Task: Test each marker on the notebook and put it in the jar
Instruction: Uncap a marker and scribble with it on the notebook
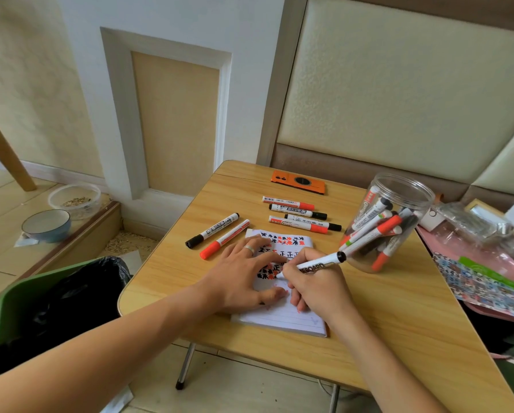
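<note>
Wood-grain table (pixel 368 323) stood against a padded wall, with a green bin (pixel 26 308) lined in black just off its near left corner and a clutter of packets (pixel 488 278) to the right. At the far edge lay an orange phone (pixel 298 182). Nearer, five capped markers (pixel 297 214) lay in a loose row, and two more (pixel 218 234) sat angled to the left of the notebook (pixel 282 317). A clear jar (pixel 389 222) stood at the right, just beside the notebook, holding a bundle of markers that leaned against its wall.

The notebook lay open near the table's middle, its far half filled with black and orange marks. The left hand (pixel 243 278) rested flat on the page, fingers spread and open, a ring on one finger, pinning the paper down. The right hand (pixel 312 287) touched the left, fingers curled tight around a white marker (pixel 318 265) with a black end. The marker slanted up toward the jar, its tip down on the page between the two hands.
</note>
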Demonstrator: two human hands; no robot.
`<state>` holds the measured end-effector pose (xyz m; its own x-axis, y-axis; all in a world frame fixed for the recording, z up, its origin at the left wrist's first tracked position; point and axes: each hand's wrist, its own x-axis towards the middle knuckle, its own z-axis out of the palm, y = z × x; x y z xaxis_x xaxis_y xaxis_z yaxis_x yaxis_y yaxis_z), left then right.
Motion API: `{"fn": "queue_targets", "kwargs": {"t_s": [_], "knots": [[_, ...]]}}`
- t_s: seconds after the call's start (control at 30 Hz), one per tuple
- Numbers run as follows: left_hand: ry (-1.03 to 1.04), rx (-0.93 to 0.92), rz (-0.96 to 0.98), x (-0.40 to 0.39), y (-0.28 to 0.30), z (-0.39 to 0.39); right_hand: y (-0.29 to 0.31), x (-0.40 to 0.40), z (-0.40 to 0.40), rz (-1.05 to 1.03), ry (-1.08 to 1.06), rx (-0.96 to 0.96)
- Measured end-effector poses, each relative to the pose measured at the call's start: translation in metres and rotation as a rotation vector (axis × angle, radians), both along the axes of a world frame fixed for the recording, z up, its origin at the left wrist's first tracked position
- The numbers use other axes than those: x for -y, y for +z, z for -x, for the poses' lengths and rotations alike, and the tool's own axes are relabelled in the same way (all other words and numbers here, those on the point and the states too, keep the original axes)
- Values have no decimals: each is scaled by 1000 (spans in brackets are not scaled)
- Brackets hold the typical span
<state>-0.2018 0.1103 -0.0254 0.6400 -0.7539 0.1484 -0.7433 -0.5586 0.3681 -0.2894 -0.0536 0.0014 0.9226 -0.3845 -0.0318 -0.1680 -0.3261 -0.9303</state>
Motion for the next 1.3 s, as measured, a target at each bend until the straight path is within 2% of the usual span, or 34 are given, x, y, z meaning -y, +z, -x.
{"fn": "queue_targets", "kwargs": {"t_s": [0.33, 1.3], "knots": [[0, 7, -10, 0, -1, 0, 1, 0, 0, -15, -56, -1], [-12, 3, -16, -1, -1, -1, 7, 0, 5, 14, -27, -36]]}}
